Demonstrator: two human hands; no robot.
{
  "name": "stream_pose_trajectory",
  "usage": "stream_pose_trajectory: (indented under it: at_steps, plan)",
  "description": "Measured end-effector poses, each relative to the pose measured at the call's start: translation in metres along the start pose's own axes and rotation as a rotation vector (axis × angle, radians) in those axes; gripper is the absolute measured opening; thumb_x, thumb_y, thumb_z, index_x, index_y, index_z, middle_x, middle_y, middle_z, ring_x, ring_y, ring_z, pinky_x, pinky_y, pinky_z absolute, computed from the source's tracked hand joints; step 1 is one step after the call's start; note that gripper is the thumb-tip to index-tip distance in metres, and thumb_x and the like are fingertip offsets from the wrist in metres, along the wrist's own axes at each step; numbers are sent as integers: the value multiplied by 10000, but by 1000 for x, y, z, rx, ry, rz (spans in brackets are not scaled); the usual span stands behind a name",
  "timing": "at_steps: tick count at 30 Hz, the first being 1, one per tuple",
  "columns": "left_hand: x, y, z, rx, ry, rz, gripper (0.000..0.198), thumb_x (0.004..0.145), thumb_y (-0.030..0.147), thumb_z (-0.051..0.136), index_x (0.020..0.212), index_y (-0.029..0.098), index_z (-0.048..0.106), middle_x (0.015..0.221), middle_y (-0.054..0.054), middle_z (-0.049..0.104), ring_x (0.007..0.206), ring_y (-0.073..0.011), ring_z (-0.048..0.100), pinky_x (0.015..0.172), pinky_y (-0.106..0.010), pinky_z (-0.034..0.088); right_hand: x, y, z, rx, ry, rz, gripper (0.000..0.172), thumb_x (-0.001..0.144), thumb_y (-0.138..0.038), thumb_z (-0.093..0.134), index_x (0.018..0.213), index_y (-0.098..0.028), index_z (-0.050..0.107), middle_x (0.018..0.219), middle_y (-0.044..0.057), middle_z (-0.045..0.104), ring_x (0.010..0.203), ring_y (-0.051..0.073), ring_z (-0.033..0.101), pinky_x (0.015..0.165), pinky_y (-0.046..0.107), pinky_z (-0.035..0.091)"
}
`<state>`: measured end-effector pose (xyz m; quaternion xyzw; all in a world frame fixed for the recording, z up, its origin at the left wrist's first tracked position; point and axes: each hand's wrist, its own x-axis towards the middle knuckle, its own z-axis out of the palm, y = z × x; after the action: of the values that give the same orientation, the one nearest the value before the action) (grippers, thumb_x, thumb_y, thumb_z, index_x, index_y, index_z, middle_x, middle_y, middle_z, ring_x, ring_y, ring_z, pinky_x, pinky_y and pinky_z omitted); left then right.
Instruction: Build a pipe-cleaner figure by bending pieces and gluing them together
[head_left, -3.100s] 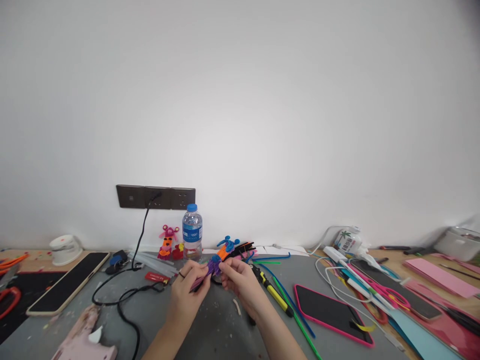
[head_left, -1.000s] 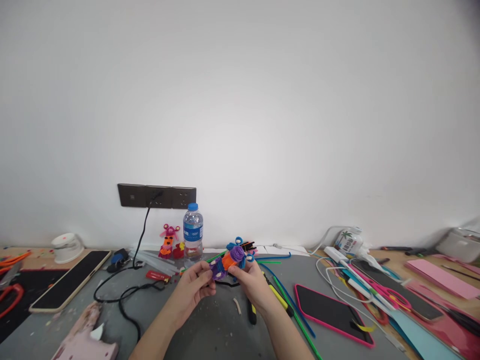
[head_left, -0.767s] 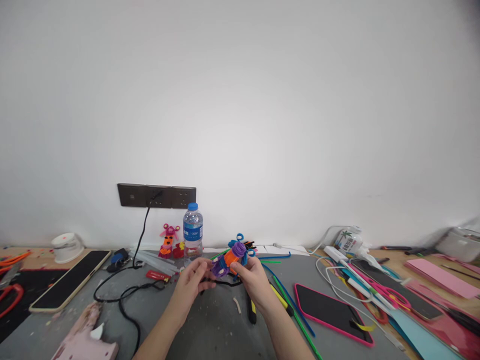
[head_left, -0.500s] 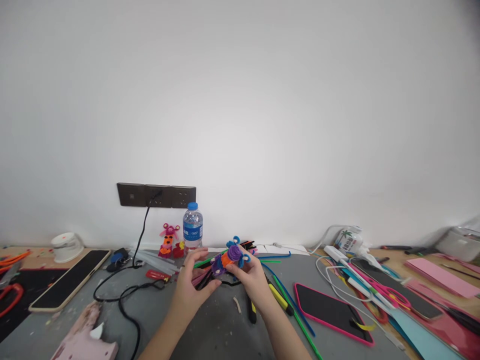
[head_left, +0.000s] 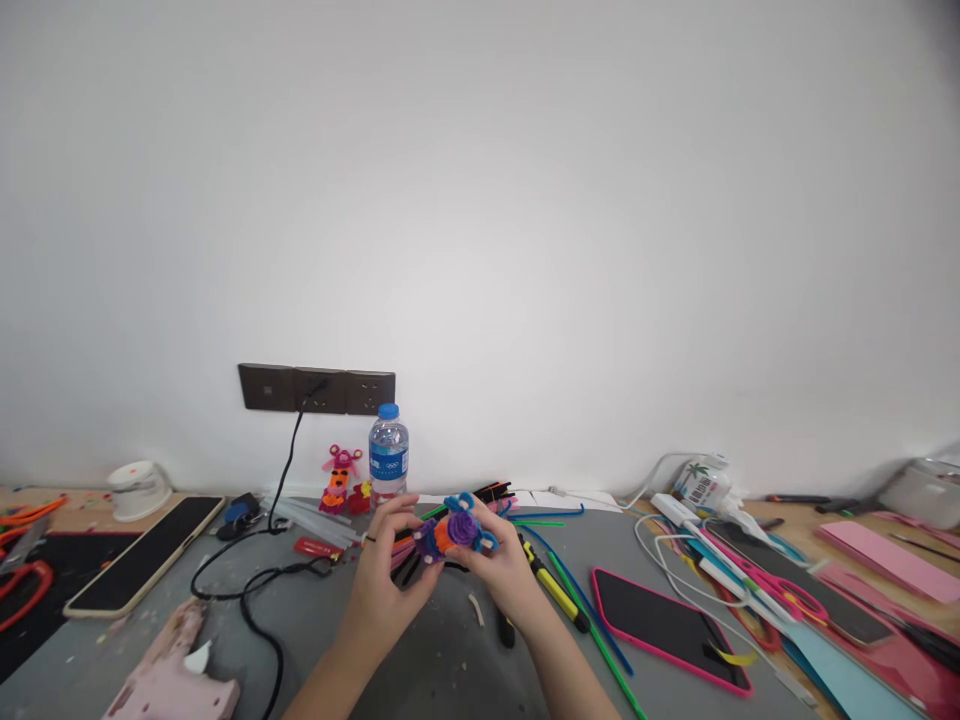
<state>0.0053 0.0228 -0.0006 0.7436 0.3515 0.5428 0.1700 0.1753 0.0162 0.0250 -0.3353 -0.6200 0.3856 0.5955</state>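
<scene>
A small pipe-cleaner figure (head_left: 452,530) in purple, orange and blue sits between both my hands above the grey mat (head_left: 420,660). My right hand (head_left: 504,572) grips it from the right with closed fingers. My left hand (head_left: 386,580) touches its left side, fingers curled around it, with a dark band on one finger. Loose pipe cleaners (head_left: 491,493) in black, green and pink lie just behind the figure.
A water bottle (head_left: 388,455) and a pink-orange figure (head_left: 338,482) stand at the wall under a socket strip (head_left: 316,389). A pink glue gun (head_left: 176,675) and black cable (head_left: 247,600) lie left; a pink-cased phone (head_left: 664,625), a yellow tool (head_left: 553,590), scissors (head_left: 772,590) lie right.
The figure has been turned in my hands and lowered a little toward me. My left hand has closed back onto its left side.
</scene>
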Motion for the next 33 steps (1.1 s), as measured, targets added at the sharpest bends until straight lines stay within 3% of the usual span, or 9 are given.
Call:
stream_pose_trajectory:
  at_steps: [13,20,27,33]
  plan:
    - [-2,3,-2,59,16,36,312,820,160,604,1098,248,495,1294,-119,493,1246,-295,503,1007,-491,460,0,-18,1,8,-72,8,212,729,-402,793,789,-210,727,840,50,587,839,228,550,756,300,455]
    - [-3,4,-2,108,27,102,313,817,155,602,1107,244,523,1308,-123,480,1253,-305,497,1016,-485,457,0,-19,0,34,-104,7,204,723,-388,803,774,-209,719,833,39,581,829,216,544,759,289,444]
    - [-2,4,-1,69,47,82,371,794,141,610,1130,241,489,1316,-137,493,1265,-316,495,1005,-497,468,0,-16,0,-1,-72,9,196,701,-379,821,776,-220,736,834,40,618,830,223,566,769,295,466]
    - [-3,4,-2,100,3,86,327,805,130,606,1103,243,534,1374,-137,443,1307,-329,455,1033,-495,446,0,-14,0,-7,-82,12,206,706,-393,814,781,-220,730,851,44,618,846,231,573,773,308,477]
